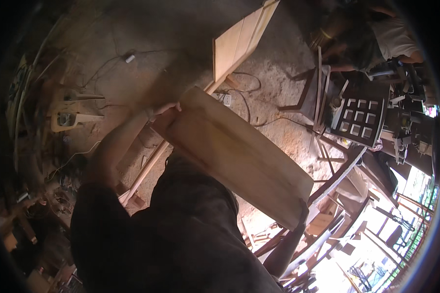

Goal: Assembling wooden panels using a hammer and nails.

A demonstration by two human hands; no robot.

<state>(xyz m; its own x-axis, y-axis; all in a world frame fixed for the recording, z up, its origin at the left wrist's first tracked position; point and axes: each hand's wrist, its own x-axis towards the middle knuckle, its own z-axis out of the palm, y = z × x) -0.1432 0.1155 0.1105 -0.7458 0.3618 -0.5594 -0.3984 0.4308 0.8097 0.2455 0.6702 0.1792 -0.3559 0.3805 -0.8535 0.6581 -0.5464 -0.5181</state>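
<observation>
A wide, flat wooden board (pixel 244 156) stretches at a slant in front of my body, its upper end to the left and its lower end to the right. My left hand (pixel 165 110) grips the upper left end, thumb on the face and the other fingers mostly hidden. At the opposite end my right hand (pixel 302 215) holds the lower right corner, its fingers partly behind the board. Beneath the board runs a long narrow wooden strip (pixel 149 166), and a pale planked panel (pixel 239 39) stands at the far side.
A tan plastic chair (pixel 76 117) lies to the left. Cables (pixel 249 105) and a white power socket (pixel 226 100) are on the dusty floor. At right stand a dark frame with square openings (pixel 359 117) and wooden furniture pieces. Another person (pixel 393 41) is at the upper right.
</observation>
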